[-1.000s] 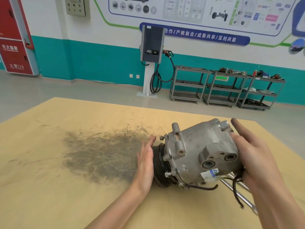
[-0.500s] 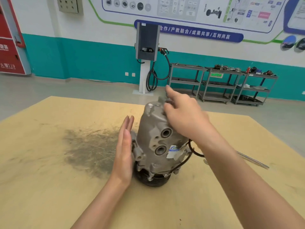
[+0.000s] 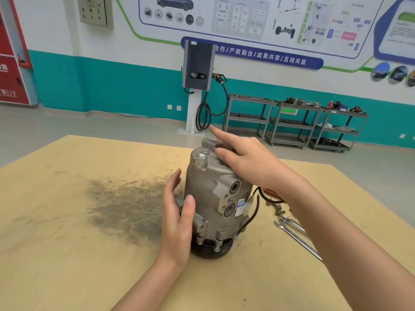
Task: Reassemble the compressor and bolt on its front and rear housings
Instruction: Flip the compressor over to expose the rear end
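- The long dark-blue banner strip (image 3: 251, 53) on the white wall carries white Chinese characters: 合作/产教融合/成果共享/互利共赢 (its left end is hidden behind the charger unit).
- The red cabinet (image 3: 12, 70) at the far left shows white digits "119" near its bottom, after a character too cut off to read.
- The small blue-and-white sticker (image 3: 241, 206) on the grey cast-metal compressor body (image 3: 215, 194) bears print too blurred to read.

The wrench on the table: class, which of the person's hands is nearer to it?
Right. The right hand rests on top of the compressor, its forearm passing above the wrench. The left hand is on the compressor's far side from it.
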A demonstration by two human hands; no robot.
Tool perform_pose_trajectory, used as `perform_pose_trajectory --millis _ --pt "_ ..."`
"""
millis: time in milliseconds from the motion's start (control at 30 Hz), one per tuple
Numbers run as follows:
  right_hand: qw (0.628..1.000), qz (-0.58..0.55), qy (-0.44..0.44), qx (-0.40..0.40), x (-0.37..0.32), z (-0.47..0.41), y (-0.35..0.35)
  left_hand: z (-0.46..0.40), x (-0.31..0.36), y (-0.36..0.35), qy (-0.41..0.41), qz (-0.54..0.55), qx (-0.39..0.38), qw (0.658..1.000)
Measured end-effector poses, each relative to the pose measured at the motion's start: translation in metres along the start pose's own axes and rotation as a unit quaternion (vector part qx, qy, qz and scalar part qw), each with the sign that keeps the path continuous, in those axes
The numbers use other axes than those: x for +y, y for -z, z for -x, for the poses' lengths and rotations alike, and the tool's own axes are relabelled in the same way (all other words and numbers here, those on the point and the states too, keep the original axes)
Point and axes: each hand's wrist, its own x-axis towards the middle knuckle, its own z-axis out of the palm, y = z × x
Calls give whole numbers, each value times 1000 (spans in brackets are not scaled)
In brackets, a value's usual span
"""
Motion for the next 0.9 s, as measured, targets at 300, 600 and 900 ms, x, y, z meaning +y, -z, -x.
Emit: perform_pose_trajectory --millis 300,600,900 --pt "987 6 121 -107 18 -22 16 -3 -9 5 3 69 20 997" --pt "972 -30 147 -178 36 -22 28 -4 -12 8 56 146 -37 987" --pt "989 -67 65 -113 59 -15 34 7 -2 -2 99 34 -195 975"
